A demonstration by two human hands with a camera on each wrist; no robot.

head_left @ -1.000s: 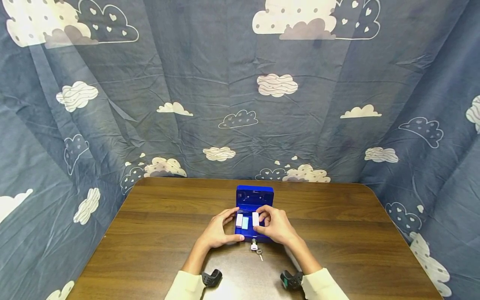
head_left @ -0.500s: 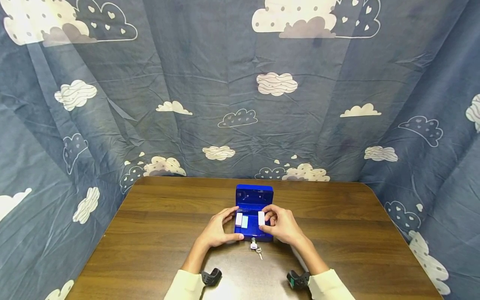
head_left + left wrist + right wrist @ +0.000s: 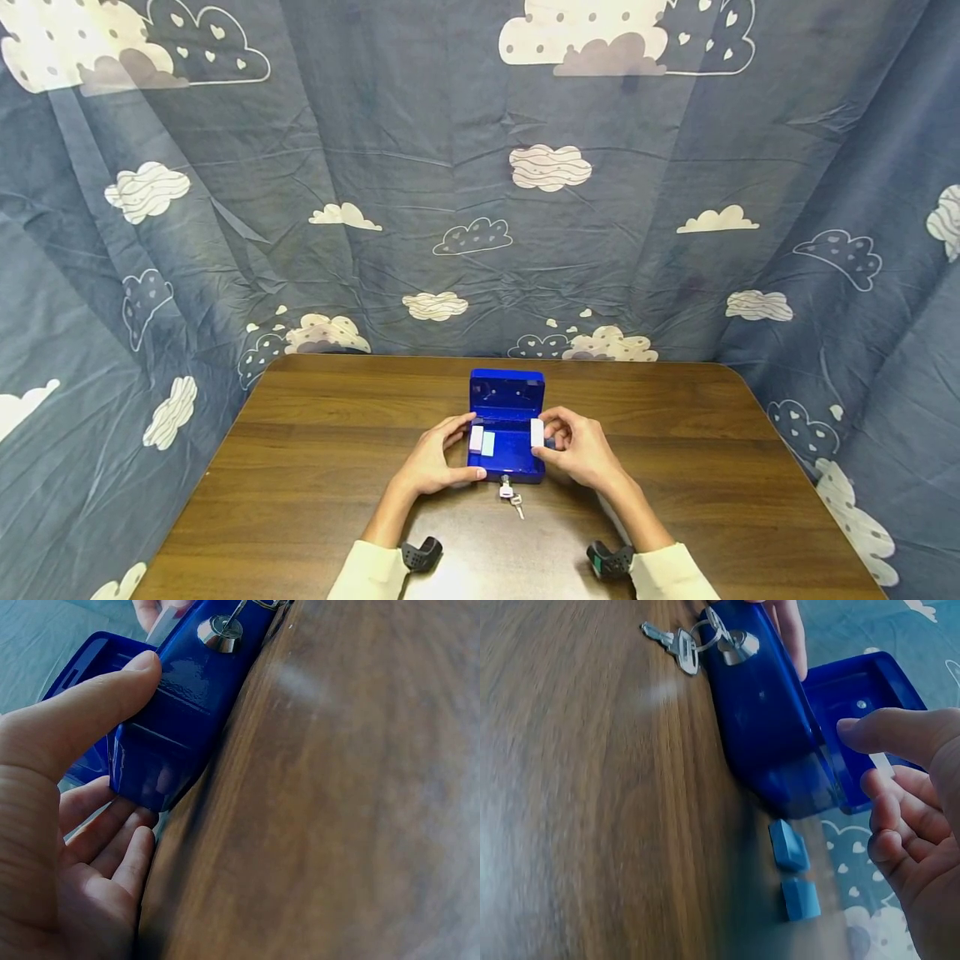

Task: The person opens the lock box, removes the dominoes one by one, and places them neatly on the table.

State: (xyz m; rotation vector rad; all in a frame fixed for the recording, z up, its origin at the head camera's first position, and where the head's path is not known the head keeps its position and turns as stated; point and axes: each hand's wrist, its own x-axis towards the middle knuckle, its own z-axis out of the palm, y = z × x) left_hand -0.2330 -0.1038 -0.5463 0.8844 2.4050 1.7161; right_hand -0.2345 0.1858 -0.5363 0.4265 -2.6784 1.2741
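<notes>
A blue metal cash box (image 3: 513,467) stands on the table with its lid (image 3: 507,392) raised. My left hand (image 3: 431,462) grips the box's left side, thumb on the front rim and fingers along the outer wall. Between thumb and fingers, my right hand (image 3: 585,450) pinches a white rectangular block (image 3: 537,432) at the box's right wall. In the right wrist view only a sliver of that block shows past the fingers. Inside the box, at the left, lie a pale pinkish-white block (image 3: 476,438) and a light blue block (image 3: 488,443).
A key sits in the front lock (image 3: 739,646), and a second key (image 3: 682,651) hangs from its ring onto the table. Two small blue blocks, the nearer one (image 3: 790,846) and another (image 3: 801,899), lie right of the box. A cloud-patterned curtain (image 3: 480,275) hangs behind the table.
My right hand has moved rightward with the white block, from over the middle of the box to its right wall. The left hand keeps its grip on the box.
</notes>
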